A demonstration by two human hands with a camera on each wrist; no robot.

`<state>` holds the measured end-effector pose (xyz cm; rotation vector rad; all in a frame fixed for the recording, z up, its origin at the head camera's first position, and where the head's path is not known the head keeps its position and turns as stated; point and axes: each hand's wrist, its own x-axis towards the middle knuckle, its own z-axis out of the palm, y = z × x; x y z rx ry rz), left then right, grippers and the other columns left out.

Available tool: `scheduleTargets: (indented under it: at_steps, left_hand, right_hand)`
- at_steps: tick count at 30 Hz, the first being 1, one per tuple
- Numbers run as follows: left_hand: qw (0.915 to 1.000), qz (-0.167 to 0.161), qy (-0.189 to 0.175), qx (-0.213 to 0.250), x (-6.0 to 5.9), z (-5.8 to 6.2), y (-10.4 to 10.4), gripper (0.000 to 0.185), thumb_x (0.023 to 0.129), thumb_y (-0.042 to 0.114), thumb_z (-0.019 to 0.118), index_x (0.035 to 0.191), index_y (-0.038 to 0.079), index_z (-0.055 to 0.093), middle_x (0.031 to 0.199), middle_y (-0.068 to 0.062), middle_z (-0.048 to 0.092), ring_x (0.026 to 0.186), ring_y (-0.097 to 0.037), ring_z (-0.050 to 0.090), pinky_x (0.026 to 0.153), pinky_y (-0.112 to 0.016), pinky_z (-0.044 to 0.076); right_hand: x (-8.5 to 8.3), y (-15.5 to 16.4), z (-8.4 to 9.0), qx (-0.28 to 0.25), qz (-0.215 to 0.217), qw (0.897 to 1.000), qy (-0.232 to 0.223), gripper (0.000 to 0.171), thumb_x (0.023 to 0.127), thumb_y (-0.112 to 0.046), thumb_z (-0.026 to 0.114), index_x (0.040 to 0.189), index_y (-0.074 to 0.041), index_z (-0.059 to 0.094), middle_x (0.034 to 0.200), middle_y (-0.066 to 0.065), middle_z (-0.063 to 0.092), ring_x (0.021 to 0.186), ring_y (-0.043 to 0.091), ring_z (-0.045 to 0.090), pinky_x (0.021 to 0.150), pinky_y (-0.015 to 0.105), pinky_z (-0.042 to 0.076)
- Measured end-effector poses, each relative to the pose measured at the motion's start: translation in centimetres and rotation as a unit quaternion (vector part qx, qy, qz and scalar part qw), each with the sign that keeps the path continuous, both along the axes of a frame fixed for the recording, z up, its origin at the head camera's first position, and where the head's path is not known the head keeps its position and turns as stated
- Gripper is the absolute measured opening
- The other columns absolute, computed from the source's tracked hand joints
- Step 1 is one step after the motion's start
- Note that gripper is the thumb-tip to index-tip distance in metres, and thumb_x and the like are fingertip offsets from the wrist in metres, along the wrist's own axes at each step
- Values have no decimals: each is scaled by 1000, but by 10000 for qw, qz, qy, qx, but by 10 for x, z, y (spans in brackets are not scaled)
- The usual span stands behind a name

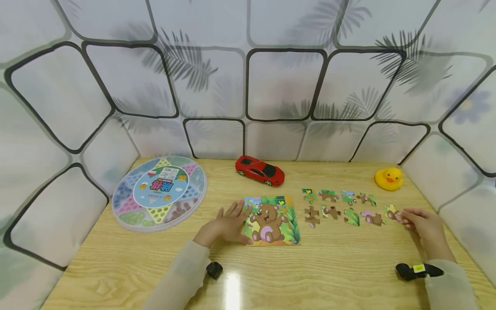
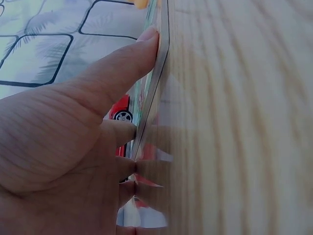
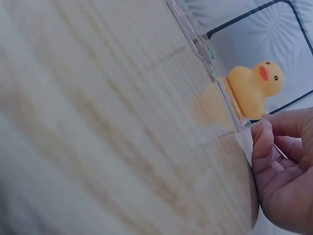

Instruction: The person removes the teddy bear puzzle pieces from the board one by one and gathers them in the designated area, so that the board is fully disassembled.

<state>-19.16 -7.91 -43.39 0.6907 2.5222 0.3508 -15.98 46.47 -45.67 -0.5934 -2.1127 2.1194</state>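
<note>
A square bear puzzle picture (image 1: 269, 221) lies flat on the table. My left hand (image 1: 230, 224) rests at its left side, fingers spread; in the left wrist view the thumb (image 2: 122, 61) touches the board's edge. Far to the right, my right hand (image 1: 424, 226) pinches the right edge of a jigsaw piece (image 1: 392, 213) showing brown and green. In the right wrist view, the thumb and fingertips (image 3: 264, 139) meet at that piece's edge. Loose jigsaw pieces (image 1: 330, 212) lie in two rows between the picture and my right hand.
A yellow rubber duck (image 1: 389, 178) sits behind the right hand's piece. The red toy car (image 1: 259, 170) stands behind the puzzle picture. At the left is a round Chinese checkers set (image 1: 160, 193). Patterned fabric walls (image 1: 284, 86) enclose the table's back and sides.
</note>
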Motion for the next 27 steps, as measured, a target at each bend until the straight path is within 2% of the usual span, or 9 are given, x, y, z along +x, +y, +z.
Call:
scheduleTargets:
  at_steps: [8, 14, 18, 20, 22, 25, 27]
  left_hand:
    - [10000, 4, -54, 70, -4, 0, 1, 100, 82, 56, 65, 154, 14, 9, 158, -16, -6, 144, -31, -7, 109, -62, 4]
    - [9997, 26, -139, 183, -8, 1, -2, 96, 85, 55, 61, 153, 12, 9, 157, -17, -4, 144, -33, -4, 108, -63, 5]
    - [9988, -12, -179, 454, -14, 2, -8, 88, 89, 49, 59, 152, 8, 14, 156, -21, 4, 144, -36, 2, 109, -61, 10]
    - [9974, 5, -272, 675, -18, 6, -15, 84, 91, 44, 59, 152, 5, 16, 155, -24, 9, 143, -38, 5, 111, -58, 11]
    - [9951, -51, -167, 976, -28, 6, -28, 82, 92, 47, 56, 151, 5, 18, 153, -27, 15, 142, -41, 10, 111, -55, 14]
    - [9934, 153, -3, 1140, -37, 23, -44, 78, 93, 48, 53, 150, 4, 22, 151, -29, 19, 140, -44, 14, 111, -54, 15]
    - [9931, 354, 260, 1086, -44, 36, -55, 75, 94, 48, 51, 150, 5, 24, 151, -28, 21, 139, -45, 17, 110, -56, 17]
  right_hand:
    - [0, 1, 3, -304, 105, 9995, 12, 30, 90, -3, 60, 70, -23, 72, 67, -9, 66, 55, 4, 60, 52, 16, 50]
    - [-3, -8, 7, 251, 417, 9987, 118, 30, 93, -10, 58, 73, -29, 70, 69, -12, 66, 59, 1, 60, 54, 15, 50]
    - [-7, -18, 16, 1141, 712, 9907, 205, 20, 95, -19, 57, 80, -28, 66, 72, -14, 64, 63, 1, 60, 58, 15, 50]
    - [-11, -26, 24, 1855, 884, 9784, 206, 15, 96, -24, 55, 87, -19, 66, 73, -17, 63, 64, 1, 59, 59, 16, 50]
    - [-15, -35, 34, 2629, 1049, 9586, 293, 23, 97, -27, 53, 97, -7, 64, 74, -18, 61, 64, 1, 59, 59, 18, 51]
    - [-21, -53, 52, 3861, 1225, 9129, 507, 40, 98, -32, 50, 108, 6, 58, 78, -11, 63, 65, 0, 57, 59, 22, 49]
    - [-25, -67, 65, 4521, 1227, 8798, 807, 40, 99, -31, 50, 109, 6, 59, 81, 1, 66, 68, 6, 59, 61, 30, 49]
